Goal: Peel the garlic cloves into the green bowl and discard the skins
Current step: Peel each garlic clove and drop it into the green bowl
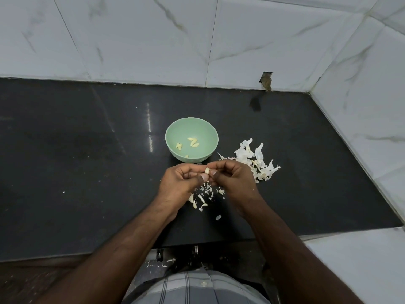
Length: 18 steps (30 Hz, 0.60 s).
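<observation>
A pale green bowl [173, 130] stands on the black countertop [87, 172] and holds several peeled garlic cloves [193, 142]. Just in front of the bowl, my left hand [180, 183] and my right hand [233, 181] meet, both pinching one pale garlic clove [207, 170] between fingertips and thumbs. Small bits of garlic skin [205, 197] lie on the counter under my hands. A larger heap of white papery skins [256, 160] lies to the right of the bowl.
White marble-look tile walls rise behind [197, 40] and at the right [361, 106], forming a corner. A chipped hole [266, 81] shows at the back wall's base. The counter's front edge [109, 253] runs near my body; a few skin scraps [168, 261] lie below it.
</observation>
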Tool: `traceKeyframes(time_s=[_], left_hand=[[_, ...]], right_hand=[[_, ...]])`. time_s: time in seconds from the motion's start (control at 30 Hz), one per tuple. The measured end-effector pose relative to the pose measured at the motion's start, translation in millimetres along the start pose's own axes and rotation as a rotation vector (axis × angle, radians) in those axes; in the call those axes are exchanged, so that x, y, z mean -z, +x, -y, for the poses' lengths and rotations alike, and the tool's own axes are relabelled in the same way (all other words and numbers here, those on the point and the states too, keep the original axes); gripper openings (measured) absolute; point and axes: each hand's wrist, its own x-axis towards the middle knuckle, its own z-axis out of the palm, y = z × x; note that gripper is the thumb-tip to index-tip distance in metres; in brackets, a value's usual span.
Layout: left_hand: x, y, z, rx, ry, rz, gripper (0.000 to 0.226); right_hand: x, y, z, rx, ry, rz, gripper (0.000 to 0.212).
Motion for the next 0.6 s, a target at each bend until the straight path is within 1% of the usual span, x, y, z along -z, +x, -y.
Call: traceKeyframes(time_s=[0.07, 0.13, 0.2, 0.27, 0.37, 0.5, 0.6], left_hand=[[0.8, 0.1, -1.5, 0.026, -0.022, -0.008, 0.017], [4.0, 1.4, -1.5, 0.078, -0.056, -0.005, 0.021], [7.5, 1.9, -1.3, 0.133, -0.084, 0.026, 0.026], [9.0, 0.8, -2.1, 0.171, -0.108, 0.068, 0.031], [8.8, -1.9, -4.8, 0.186, -0.157, 0.078, 0.038], [5.8, -3.9, -6.4, 0.171, -0.191, 0.07, 0.032], [4.8, -4.7, -5.1, 0.152, -0.201, 0.055, 0.033]], right_hand=[[0.9, -1.0, 1.3, 0.029, -0.045, 0.014, 0.027], [3.2, -0.8, 1.9, 0.084, -0.148, 0.027, 0.03], [4.7, -0.7, 3.1, 0.135, -0.246, 0.05, 0.029], [4.9, -0.9, 3.4, 0.153, -0.283, 0.06, 0.025], [3.3, -2.0, 0.5, 0.144, -0.238, 0.043, 0.023], [1.8, -1.9, 0.3, 0.121, -0.142, -0.005, 0.017], [-0.1, -3.1, 4.6, 0.114, -0.096, -0.01, 0.016]])
